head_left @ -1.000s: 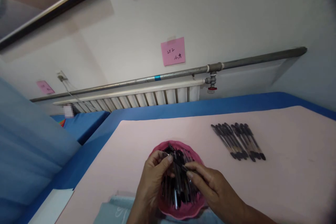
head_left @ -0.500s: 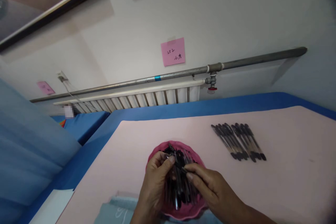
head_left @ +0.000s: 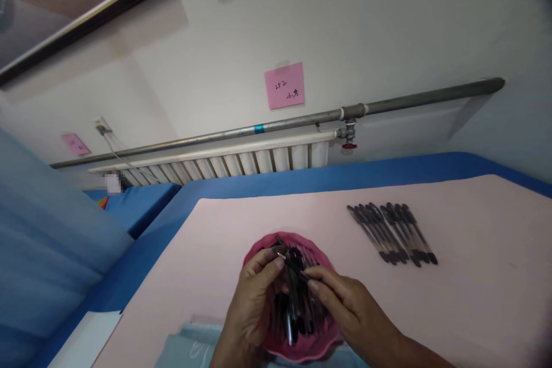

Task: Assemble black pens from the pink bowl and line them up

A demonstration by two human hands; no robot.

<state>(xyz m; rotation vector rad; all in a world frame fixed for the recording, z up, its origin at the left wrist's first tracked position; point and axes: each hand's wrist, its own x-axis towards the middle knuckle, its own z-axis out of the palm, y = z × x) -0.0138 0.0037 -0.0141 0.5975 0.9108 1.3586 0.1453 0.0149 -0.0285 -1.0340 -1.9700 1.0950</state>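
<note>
Two-handed pinch: left hand (head_left: 256, 293) at silvery tip (head_left: 282, 256), right hand (head_left: 348, 302) on black pen part (head_left: 294, 267), over pink bowl (head_left: 311, 352). Part now bridges both hands; I judge they work one piece.

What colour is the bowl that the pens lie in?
Pink, a deep shade: the bowl shows best in the head view.

one bare left hand (head_left: 257, 286) and one bare right hand (head_left: 347, 302) are meeting at one slim black pen (head_left: 294, 266) over one round pink scalloped bowl (head_left: 302, 352), whose clear-and-black plastic pens (head_left: 290, 325) are overlapping too much to count. about ten transparent black-ended pens (head_left: 390, 233) are forming one row, and two pink paper notes (head_left: 284, 85) are hanging.
</note>
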